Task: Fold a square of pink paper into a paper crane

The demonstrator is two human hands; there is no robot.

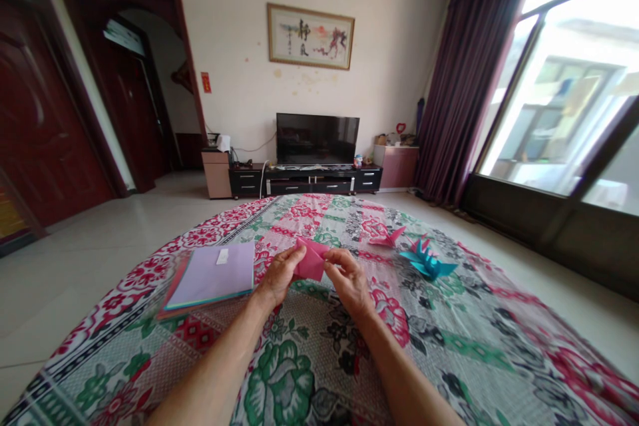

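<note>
A folded pink sheet of origami paper [311,261] is held between my two hands, a little above the patterned cloth. My left hand [281,273] pinches its left side, thumb on top. At its right edge, the thumb and fingers of my right hand [349,277] close on the paper. To the left lies a stack of coloured paper [212,276], lilac sheet uppermost, with a small white label on it. Over on the right sit folded paper cranes: a blue one [428,262] and a pink one [388,237], with more pink paper partly hidden behind the blue.
A flowered cloth [279,373] covers the round table under my arms. Beyond the table stand a television [317,140] and a low black cabinet [247,183]. Purple curtains [452,80] and a large window are on the right, dark red doors [44,93] on the left.
</note>
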